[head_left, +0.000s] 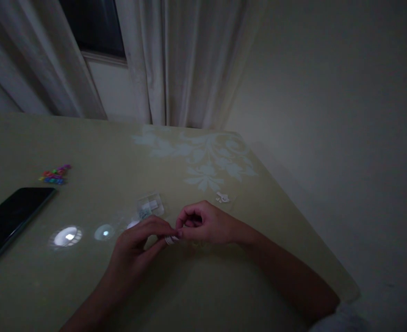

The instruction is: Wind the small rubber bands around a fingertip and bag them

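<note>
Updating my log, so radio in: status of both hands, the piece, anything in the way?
Left hand pinching small white-striped piece. Right hand at its end, grip unclear. Piece partly hidden by fingers. Clear box just beyond left hand, not between hands.

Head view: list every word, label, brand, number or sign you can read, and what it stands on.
No readable text anywhere in this view.
Black phone: dark, no lettering seen.
Small clear box: too small and dim to tell.
Small striped thing between left hand and right hand: likewise.
Pale pattern on the tabletop: leafy decoration, not writing.
</note>
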{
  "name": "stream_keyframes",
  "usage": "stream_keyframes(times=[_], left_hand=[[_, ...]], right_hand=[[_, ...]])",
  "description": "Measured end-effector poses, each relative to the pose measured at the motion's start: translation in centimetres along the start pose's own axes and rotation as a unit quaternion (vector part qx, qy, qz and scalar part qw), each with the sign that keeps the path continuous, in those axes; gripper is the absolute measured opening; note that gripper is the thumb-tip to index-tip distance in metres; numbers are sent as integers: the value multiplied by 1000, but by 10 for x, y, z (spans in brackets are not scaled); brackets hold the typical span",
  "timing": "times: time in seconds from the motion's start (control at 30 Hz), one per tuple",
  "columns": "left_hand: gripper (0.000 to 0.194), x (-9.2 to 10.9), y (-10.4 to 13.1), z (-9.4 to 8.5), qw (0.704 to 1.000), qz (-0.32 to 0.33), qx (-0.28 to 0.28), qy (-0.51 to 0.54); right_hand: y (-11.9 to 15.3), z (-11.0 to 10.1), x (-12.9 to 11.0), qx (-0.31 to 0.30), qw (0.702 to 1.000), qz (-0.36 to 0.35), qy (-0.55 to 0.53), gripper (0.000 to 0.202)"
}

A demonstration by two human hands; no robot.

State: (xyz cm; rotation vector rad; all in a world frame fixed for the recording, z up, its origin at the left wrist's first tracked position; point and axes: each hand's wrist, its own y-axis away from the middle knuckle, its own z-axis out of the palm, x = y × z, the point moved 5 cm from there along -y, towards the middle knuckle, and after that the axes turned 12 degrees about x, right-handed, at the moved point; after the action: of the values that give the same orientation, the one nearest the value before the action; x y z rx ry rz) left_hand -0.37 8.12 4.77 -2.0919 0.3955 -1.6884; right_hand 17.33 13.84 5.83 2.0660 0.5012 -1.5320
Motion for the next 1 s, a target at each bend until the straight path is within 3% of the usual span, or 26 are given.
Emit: stream_keyframes(times=[0.17,0.33,0.4,0.5,0.57,0.67,1.0], left_hand=[[11,-3,-5,-15,992,4,72,-101],[13,-13,-13,-37,945,98,140,-279],[16,-15,-15,-37,920,155,127,-337],[28,-17,-15,-27,891,221,55,-393],[38,-18,-13,-18,875,248,6,-415],[46,-20,-10,-9,857,271,-23,-438],[57,-33,-8,-7,875,217,-51,-429]], right_hand=[[-3,-7,-4,49,998,-40,29,23],[-6,-11,-8,78,993,-63,66,20],[-6,-14,-8,88,989,-67,95,19],[-5,-23,-8,96,973,-88,191,14],[-5,-28,-6,79,953,-98,277,11],[-3,-33,-1,42,927,-80,364,10],[-3,-25,11,53,873,-68,480,9]])
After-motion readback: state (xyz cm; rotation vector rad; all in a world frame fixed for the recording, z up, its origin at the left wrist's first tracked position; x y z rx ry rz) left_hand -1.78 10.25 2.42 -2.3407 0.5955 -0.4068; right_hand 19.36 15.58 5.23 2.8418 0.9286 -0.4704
